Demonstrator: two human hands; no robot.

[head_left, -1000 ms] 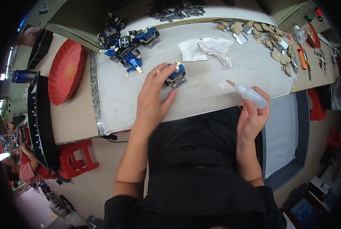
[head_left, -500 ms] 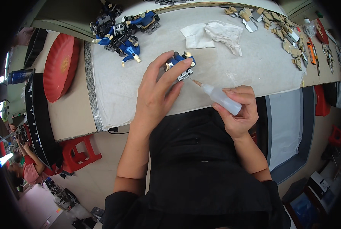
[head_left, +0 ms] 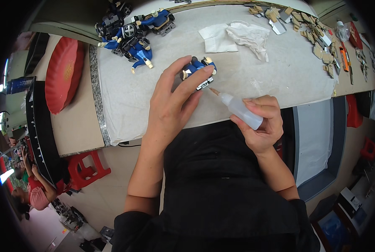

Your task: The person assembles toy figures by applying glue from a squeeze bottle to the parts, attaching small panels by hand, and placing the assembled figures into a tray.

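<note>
My left hand [head_left: 170, 101] is closed around a small blue-clothed toy figure [head_left: 199, 65], fingers on top and thumb at its near side. A small grey and white part [head_left: 204, 83] sticks out from the figure's near end. In my right hand [head_left: 263, 122] is a translucent white squeeze bottle [head_left: 245, 112], tilted so its narrow brownish nozzle points up and left. The nozzle tip is close to the grey part; whether they touch I cannot tell. My fingers hide part of the figure.
Blue figures on black wheeled pieces [head_left: 133, 35] are heaped at the far left. A crumpled white cloth [head_left: 250, 38] lies at the back. Tan and grey parts [head_left: 317, 38] cover the far right, near an orange cutter [head_left: 344, 59]. A red scalloped tray [head_left: 65, 75] stands left; another person [head_left: 38, 191] sits beyond.
The bottle has shifted slightly left, its nozzle staying near the grey part. My left hand keeps its hold on the figure with hardly any movement.
</note>
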